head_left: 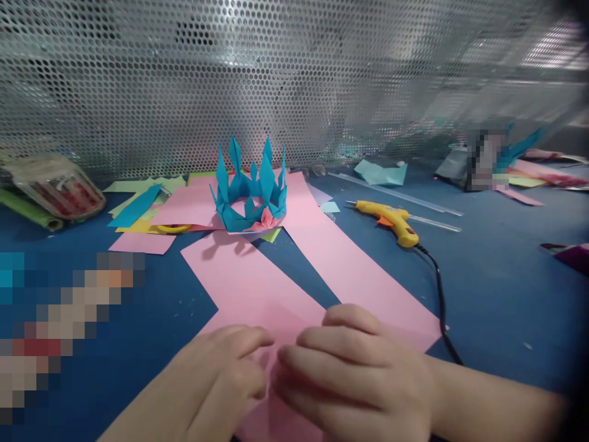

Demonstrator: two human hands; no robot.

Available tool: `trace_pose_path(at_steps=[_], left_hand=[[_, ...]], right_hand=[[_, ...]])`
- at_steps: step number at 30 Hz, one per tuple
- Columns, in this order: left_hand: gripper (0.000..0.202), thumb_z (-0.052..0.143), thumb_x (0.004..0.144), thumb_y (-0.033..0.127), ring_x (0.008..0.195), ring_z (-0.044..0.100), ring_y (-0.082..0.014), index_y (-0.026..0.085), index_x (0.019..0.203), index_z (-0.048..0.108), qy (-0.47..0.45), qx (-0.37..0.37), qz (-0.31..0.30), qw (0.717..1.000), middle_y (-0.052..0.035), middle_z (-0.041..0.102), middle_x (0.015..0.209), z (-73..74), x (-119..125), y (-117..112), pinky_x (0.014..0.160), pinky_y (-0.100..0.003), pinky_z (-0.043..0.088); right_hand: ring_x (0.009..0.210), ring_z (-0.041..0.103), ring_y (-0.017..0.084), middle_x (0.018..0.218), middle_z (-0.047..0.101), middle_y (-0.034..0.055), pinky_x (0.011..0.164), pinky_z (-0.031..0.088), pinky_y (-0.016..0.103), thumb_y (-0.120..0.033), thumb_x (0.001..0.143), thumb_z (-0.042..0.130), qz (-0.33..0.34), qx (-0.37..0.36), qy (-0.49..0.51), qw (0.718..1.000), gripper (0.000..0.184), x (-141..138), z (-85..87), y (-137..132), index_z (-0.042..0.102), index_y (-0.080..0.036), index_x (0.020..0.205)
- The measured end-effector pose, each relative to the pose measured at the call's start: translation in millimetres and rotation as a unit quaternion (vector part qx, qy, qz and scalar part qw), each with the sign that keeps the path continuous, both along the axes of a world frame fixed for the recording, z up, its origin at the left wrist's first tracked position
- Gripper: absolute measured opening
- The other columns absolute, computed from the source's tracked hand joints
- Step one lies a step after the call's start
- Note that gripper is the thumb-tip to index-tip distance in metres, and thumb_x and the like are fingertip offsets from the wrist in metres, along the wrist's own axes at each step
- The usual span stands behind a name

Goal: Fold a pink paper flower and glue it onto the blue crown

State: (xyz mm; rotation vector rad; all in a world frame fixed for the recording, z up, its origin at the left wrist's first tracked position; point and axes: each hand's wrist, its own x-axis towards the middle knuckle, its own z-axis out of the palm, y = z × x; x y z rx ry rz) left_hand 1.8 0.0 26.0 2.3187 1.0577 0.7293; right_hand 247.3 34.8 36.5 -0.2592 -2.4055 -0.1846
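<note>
Low in the head view, a sheet of pink paper (285, 328) lies under and between my two hands. My left hand (225, 374) is closed, its fingers bent and holding the paper from the left. Opposite it, my right hand (359, 374) is closed too, fingertips pressed together on the paper, which looks reddish in their shadow. The fingers hide the exact spot they grip. Beyond them a blue folded-paper crown (251, 202) stands upright, with a small pink paper flower (267, 218) on its front.
Right of the crown lies a yellow glue gun (386, 221) with a black cord (439, 288) beside clear glue sticks (414, 202). Coloured paper scraps (142, 242) and a plastic tub (59, 184) sit left. Perforated metal sheeting (276, 80) closes the back. Another person's blurred arm (69, 307) reaches in at left.
</note>
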Motion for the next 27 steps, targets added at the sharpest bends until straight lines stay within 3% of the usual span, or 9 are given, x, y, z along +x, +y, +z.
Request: trace_pose_path(at_steps=[4,6,8,11,15,20,23,25,27], left_hand=[[0.034,0.066,0.083,0.021,0.104,0.074,-0.028,0.033,0.113,0.074,0.028,0.003,-0.031,0.999,-0.003,0.075,0.117,-0.1,3.4,5.1,0.094,-0.029,0.056],[0.028,0.069,0.083,0.028,0.096,0.076,-0.0277,0.025,0.11,0.075,0.066,0.093,-0.073,0.991,-0.0085,0.077,0.11,1.3,4.0,6.5,0.089,-0.026,0.058],[0.021,0.063,0.089,0.029,0.092,0.077,-0.024,0.019,0.103,0.075,0.106,0.229,-0.087,0.964,-0.0099,0.079,0.104,0.9,6.1,6.8,0.087,-0.023,0.057],[0.035,0.038,0.099,0.011,0.088,0.076,-0.0133,0.021,0.089,0.071,0.105,0.335,-0.013,0.936,0.001,0.081,0.094,-4.0,10.7,4.8,0.089,-0.019,0.055],[0.038,0.036,0.104,0.017,0.085,0.075,-0.0097,0.023,0.084,0.068,0.103,0.351,0.008,0.931,0.0069,0.08,0.089,-8.8,12.1,1.7,0.082,-0.018,0.054],[0.04,0.03,0.102,0.012,0.088,0.074,-0.0134,0.021,0.1,0.069,0.181,0.386,-0.01,0.905,0.0033,0.08,0.098,-0.3,1.8,6.2,0.08,-0.024,0.055],[0.043,0.027,0.1,0.008,0.083,0.072,-0.0131,0.019,0.1,0.069,0.201,0.405,-0.026,0.892,0.0011,0.08,0.093,3.3,-2.9,8.8,0.075,-0.023,0.054],[0.041,0.028,0.1,0.008,0.08,0.07,-0.0138,0.019,0.099,0.068,0.185,0.406,-0.01,0.895,0.0013,0.079,0.089,0.5,-2.8,8.1,0.076,-0.025,0.052],[0.037,0.029,0.1,0.01,0.079,0.069,-0.0149,0.019,0.098,0.066,0.161,0.404,0.013,0.9,0.0019,0.078,0.086,-5.2,-0.8,6.1,0.076,-0.028,0.05]], right_hand=[[0.082,0.066,0.016,0.088,0.075,0.0057,0.075,0.048,0.031,-0.009,0.103,0.037,0.019,-0.121,-0.107,0.987,0.034,3.6,2.4,17.7,0.07,-0.012,0.093],[0.084,0.067,0.014,0.093,0.075,0.0051,0.077,0.047,0.03,-0.01,0.103,0.038,0.03,-0.161,-0.124,0.979,0.032,6.5,2.5,23.6,0.069,-0.013,0.094],[0.085,0.067,0.013,0.094,0.075,0.0043,0.077,0.047,0.03,-0.014,0.103,0.042,0.032,-0.178,-0.125,0.975,0.026,8.6,2.3,24.1,0.067,-0.014,0.096],[0.087,0.068,0.015,0.094,0.075,0.0047,0.076,0.047,0.03,-0.021,0.102,0.045,0.025,-0.166,-0.123,0.978,0.024,8.8,2.3,17.4,0.067,-0.015,0.093],[0.088,0.065,0.015,0.096,0.074,0.0052,0.073,0.046,0.029,-0.016,0.104,0.043,0.025,-0.134,-0.119,0.983,0.025,8.2,5.6,12.0,0.066,-0.014,0.095],[0.078,0.058,0.015,0.094,0.073,0.0062,0.072,0.047,0.028,-0.012,0.104,0.04,0.016,-0.115,-0.104,0.988,0.024,22.1,8.8,27.5,0.065,-0.013,0.106],[0.098,0.062,0.015,0.103,0.072,0.0076,0.088,0.049,0.027,-0.002,0.1,0.04,0.019,-0.153,-0.074,0.985,0.027,32.4,8.1,40.3,0.063,-0.015,0.107],[0.11,0.06,0.016,0.113,0.071,0.0085,0.095,0.046,0.031,0.006,0.091,0.041,-0.02,-0.154,-0.09,0.984,0.036,35.6,9.4,44.7,0.065,-0.017,0.105],[0.121,0.056,0.023,0.126,0.066,0.01,0.099,0.042,0.039,0.002,0.083,0.048,-0.07,-0.151,-0.126,0.978,0.038,34.9,12.5,43.9,0.066,-0.019,0.109]])
